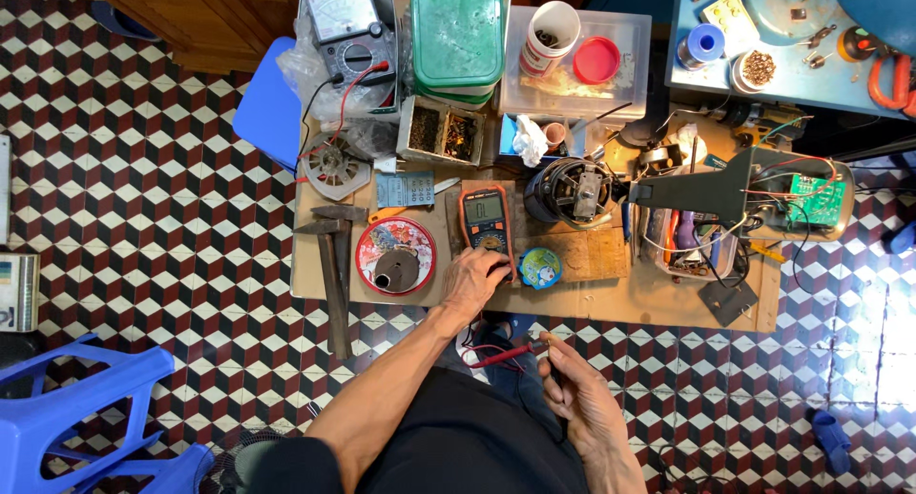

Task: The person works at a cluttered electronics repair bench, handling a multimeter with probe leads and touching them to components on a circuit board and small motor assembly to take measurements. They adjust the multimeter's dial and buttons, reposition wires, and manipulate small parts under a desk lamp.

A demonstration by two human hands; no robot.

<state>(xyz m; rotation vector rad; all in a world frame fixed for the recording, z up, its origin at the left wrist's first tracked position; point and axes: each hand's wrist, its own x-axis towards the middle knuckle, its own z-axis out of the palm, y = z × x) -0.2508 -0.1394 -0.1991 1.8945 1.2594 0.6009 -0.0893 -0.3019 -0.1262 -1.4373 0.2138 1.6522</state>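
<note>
Fingers of the left hand [474, 282] press the orange-cased digital multimeter [487, 221] beside a round red tin lid [395, 255]; the right hand [579, 395] pinches a red test probe [510, 355].

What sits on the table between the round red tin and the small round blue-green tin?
In the head view, the orange digital multimeter lies between the red tin and the blue-green tin, with the left hand resting on its lower end.

An orange-edged digital multimeter [487, 220] lies flat, display lit, just beside the round red tin lid [395, 255], touched at its dial. A red test probe [509, 355] is pinched level, below it.
</note>
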